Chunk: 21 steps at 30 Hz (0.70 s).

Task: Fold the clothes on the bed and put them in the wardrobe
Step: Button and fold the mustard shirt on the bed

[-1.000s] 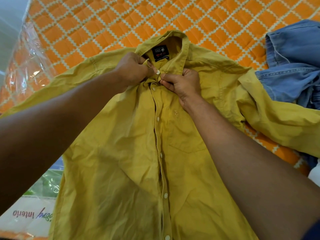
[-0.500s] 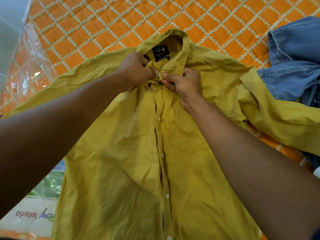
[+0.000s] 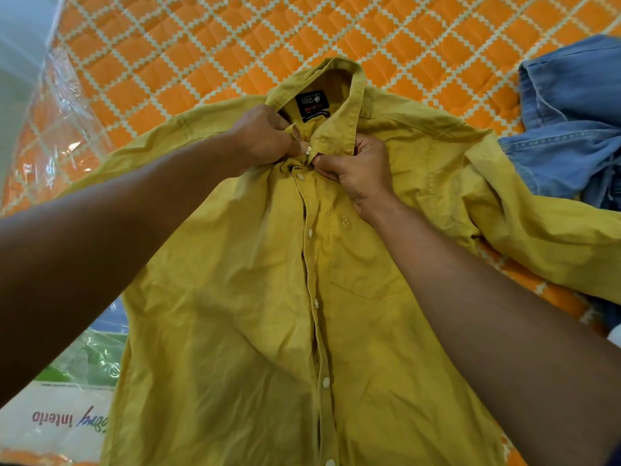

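Barely shifted: left hand [image 3: 262, 136], right hand [image 3: 361, 169], each grip pinching collar [image 3: 349, 102] of one yellow shirt [image 3: 252, 314]; one denim garment [image 3: 571, 129] alongside.

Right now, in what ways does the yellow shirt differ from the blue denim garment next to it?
Colour: the yellow shirt is mustard; the denim garment is blue.
Pose: the yellow shirt lies spread out, front up; the denim garment lies bunched.
Handling: the left hand and right hand pinch the yellow shirt at its collar; no hand touches the denim garment.
Both lie on the orange mattress, unfolded.
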Tool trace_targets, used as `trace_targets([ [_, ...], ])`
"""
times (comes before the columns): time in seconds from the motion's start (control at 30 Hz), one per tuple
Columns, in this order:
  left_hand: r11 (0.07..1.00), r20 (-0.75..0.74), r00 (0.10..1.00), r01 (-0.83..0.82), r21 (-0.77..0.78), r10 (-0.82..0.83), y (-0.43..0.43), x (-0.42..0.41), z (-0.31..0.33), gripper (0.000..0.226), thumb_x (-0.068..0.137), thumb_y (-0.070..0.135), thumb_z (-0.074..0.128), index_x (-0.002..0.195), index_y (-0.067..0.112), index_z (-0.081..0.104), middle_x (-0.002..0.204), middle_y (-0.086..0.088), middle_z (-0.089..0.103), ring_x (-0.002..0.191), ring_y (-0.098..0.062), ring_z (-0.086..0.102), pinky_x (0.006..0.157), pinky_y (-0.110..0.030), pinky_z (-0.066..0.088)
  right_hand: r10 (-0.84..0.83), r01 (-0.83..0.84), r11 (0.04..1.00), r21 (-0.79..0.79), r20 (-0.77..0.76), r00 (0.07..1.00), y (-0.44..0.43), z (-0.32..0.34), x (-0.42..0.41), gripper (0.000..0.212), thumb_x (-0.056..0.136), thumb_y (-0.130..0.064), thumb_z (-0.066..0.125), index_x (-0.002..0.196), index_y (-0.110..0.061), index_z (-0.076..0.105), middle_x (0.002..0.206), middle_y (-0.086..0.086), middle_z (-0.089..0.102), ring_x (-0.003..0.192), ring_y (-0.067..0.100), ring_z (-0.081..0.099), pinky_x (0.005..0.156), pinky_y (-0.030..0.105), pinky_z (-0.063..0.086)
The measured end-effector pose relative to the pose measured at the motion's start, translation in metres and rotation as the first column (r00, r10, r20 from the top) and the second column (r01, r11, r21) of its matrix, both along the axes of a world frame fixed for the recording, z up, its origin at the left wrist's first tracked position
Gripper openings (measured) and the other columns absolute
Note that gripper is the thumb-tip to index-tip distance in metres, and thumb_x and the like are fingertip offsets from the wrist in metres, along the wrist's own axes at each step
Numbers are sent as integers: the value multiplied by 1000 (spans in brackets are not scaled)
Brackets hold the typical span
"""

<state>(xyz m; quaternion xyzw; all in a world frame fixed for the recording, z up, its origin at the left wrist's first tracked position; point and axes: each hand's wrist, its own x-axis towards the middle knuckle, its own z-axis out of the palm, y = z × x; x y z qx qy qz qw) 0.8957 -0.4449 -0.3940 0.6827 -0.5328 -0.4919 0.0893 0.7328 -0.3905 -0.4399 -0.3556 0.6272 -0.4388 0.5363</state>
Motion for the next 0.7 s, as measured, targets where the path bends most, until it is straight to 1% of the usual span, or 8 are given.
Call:
trace_targets([
  [0.07,999,-40,999,1,35,1,-2,3,-2,26,81,19,82,101,4,75,92,-10,70,83,-19,61,75,-35,51,-20,17,1000,-21,-153,988,1,-1,4,26,64,-9,93,69,-21,71,78,2,76,73,22,74,65,35,61],
  [0.1,999,-44,999,1,40,1,-2,4,-3,28,81,20,82,102,4,74,94,-10,71,84,-19,62,77,-36,52,-19,14,1000,-26,-181,983,2,-1,5,27,65,-11,94,68,-23,70,76,-1,75,70,16,72,62,31,59],
  [0.2,1000,-32,999,5,28,-4,-2,2,-4,29,80,22,83,103,5,75,94,-8,72,84,-18,63,78,-35,53,-2,-3,999,-33,-153,988,2,0,3,25,67,-9,93,66,-20,70,75,1,75,65,12,70,59,28,56],
  [0.33,1000,-12,1000,1,-4,-2,0,1,-5,22,80,26,84,94,10,78,93,-8,73,81,-16,62,74,-35,52,15,-19,1000,-21,-149,989,2,0,3,23,69,-8,91,64,-18,71,74,3,75,62,10,69,55,23,51],
  [0.43,1000,-49,999,4,13,-3,0,3,-4,17,80,19,84,92,9,79,98,-12,76,81,-18,64,82,-42,58,15,-18,1000,-17,-150,989,3,0,2,26,69,-10,91,61,-20,69,71,0,73,60,9,68,54,21,49],
  [0.5,1000,-61,998,11,19,-10,-1,4,-3,11,80,17,83,89,11,79,98,-11,77,83,-17,65,89,-45,58,21,-24,999,-22,-135,991,3,0,2,28,70,-9,91,59,-21,69,68,-3,72,58,6,67,53,20,48],
  [0.6,999,-81,996,25,31,-22,-1,4,0,5,81,16,83,84,16,79,92,-7,76,83,-16,66,88,-42,58,26,-31,999,-42,-131,991,3,-2,1,33,70,-8,91,56,-24,65,62,-9,69,54,1,64,51,17,46],
  [0.7,999,-99,995,30,26,-28,-1,5,1,8,82,13,82,79,19,78,82,0,75,79,-13,66,84,-35,57,30,-38,997,-60,-133,991,3,-4,1,35,70,-9,91,54,-25,64,60,-11,68,53,1,64,51,18,47],
])
